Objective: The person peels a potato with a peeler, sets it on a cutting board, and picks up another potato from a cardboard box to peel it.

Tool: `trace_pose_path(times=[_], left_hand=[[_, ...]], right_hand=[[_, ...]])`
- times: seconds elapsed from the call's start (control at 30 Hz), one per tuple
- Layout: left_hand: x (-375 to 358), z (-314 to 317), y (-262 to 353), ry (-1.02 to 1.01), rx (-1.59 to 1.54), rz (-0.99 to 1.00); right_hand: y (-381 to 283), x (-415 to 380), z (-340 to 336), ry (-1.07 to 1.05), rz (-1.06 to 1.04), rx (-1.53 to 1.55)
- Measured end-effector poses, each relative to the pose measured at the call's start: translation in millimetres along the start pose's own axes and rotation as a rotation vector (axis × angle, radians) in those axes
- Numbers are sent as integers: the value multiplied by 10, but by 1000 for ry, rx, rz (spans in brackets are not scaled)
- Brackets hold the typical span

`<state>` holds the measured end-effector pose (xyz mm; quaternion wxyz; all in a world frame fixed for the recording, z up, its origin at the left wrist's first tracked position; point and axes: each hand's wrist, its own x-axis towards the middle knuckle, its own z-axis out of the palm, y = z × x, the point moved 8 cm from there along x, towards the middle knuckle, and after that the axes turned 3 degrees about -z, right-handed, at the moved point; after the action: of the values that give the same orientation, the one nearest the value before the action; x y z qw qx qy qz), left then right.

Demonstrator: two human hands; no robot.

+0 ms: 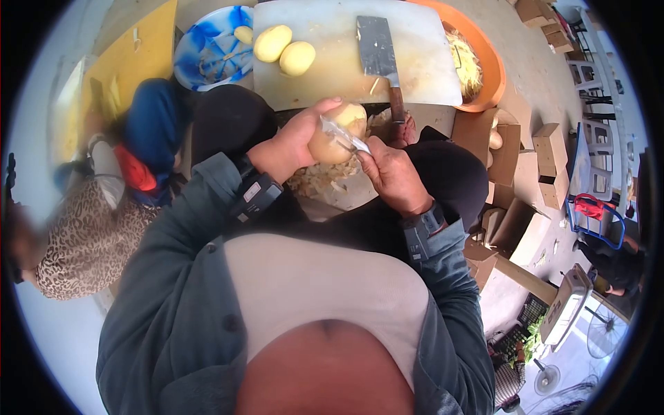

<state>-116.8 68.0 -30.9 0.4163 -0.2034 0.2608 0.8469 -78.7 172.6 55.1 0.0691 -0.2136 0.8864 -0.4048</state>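
My left hand (pixel 294 142) is wrapped around a large, partly peeled potato (pixel 328 143); pale yellow flesh shows at its top, and brown skin covers the lower part. In my right hand (pixel 394 173) is a peeler (pixel 346 134), its blade lying against the potato. Below both hands, peelings (pixel 325 180) lie in a heap. Beyond them, two peeled potatoes (pixel 273 43) rest on a white cutting board (pixel 325 83). A cleaver (pixel 375 48) also lies on the board, its wooden handle hanging over the near edge.
A blue-and-white basin (pixel 200 41) stands left of the board. On the right is an orange basin (pixel 492 76) of cut yellow strips. Cardboard boxes (pixel 508 155) with potatoes stand beside my right knee. Another person in leopard print (pixel 90 235) sits close at my left.
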Motion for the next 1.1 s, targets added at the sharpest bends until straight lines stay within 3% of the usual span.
trace_pose_path(times=[0.1,0.17,0.3,0.4,0.47,0.6,0.73,0.8,0.83,0.93,0.97,1.0,1.07,1.1], left_hand=[[30,-57,48,34,-54,-8],[-9,-68,103,99,-128,-18],[-25,-38,117,123,-145,-32],[-11,-97,136,118,-146,-1],[-18,-3,218,-65,-62,-31],[-48,47,390,6,-36,92],[-65,89,285,6,-119,76],[-113,123,311,56,-87,137],[-109,121,297,54,-83,135],[-60,126,265,11,-6,213],[-44,163,221,-53,18,190],[-37,210,185,-116,43,172],[-65,231,190,-94,57,182],[-86,232,227,-72,72,196]], right_hand=[[41,-28,10,50,10,21],[-20,-34,63,25,-100,-60],[-8,-46,77,8,-49,-92],[-6,-86,105,19,-64,-68],[-18,-125,238,-109,-63,-119],[-9,-114,128,-90,-78,33],[43,-105,-24,51,22,316],[311,-139,-104,364,184,728],[369,-112,-129,418,244,771],[286,8,-85,443,261,829],[363,29,-38,415,315,619],[200,84,-162,430,157,260],[431,16,-41,377,362,575],[526,-15,-63,381,416,541]])
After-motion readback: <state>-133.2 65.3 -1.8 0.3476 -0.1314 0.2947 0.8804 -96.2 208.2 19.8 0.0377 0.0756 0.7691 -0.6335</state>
